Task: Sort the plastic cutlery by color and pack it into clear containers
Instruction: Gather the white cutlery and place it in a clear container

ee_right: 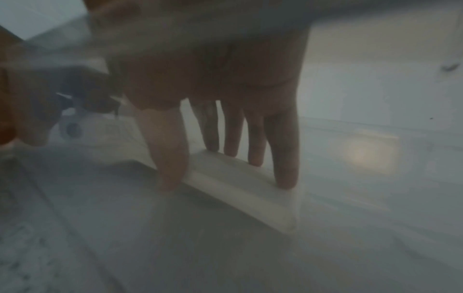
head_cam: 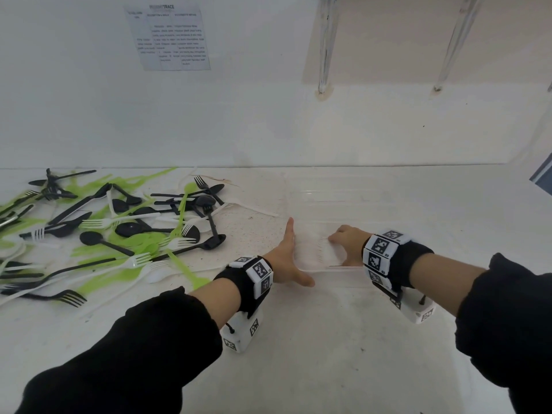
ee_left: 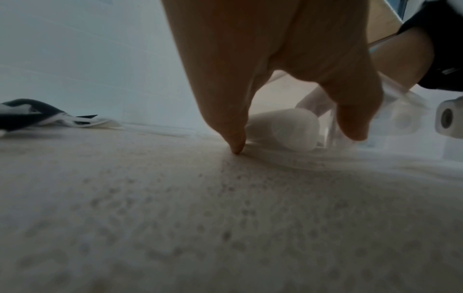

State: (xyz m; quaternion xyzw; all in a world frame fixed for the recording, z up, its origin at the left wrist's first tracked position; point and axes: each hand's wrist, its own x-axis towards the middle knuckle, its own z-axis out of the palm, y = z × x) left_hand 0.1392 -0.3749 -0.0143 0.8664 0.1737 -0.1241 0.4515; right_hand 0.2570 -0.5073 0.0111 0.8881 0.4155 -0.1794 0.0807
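A loose pile of black, green and white plastic cutlery (head_cam: 119, 228) covers the left of the white table. Right of it stands a clear container (head_cam: 313, 255), hard to make out against the table. My left hand (head_cam: 294, 255) lies flat against its left side, fingers (ee_left: 225, 99) straight and thumb spread along the front edge. A white spoon (ee_left: 293, 128) shows through the plastic. My right hand (head_cam: 343, 243) grips the container's right end. Its fingers (ee_right: 283, 148) point down behind a clear wall, and the thumb sits on the near side.
A white wall rises close behind the table, with a printed sheet (head_cam: 170, 37) taped on it and two metal rods (head_cam: 327, 43) at the upper right. Bare speckled tabletop (head_cam: 298, 354) lies between my arms.
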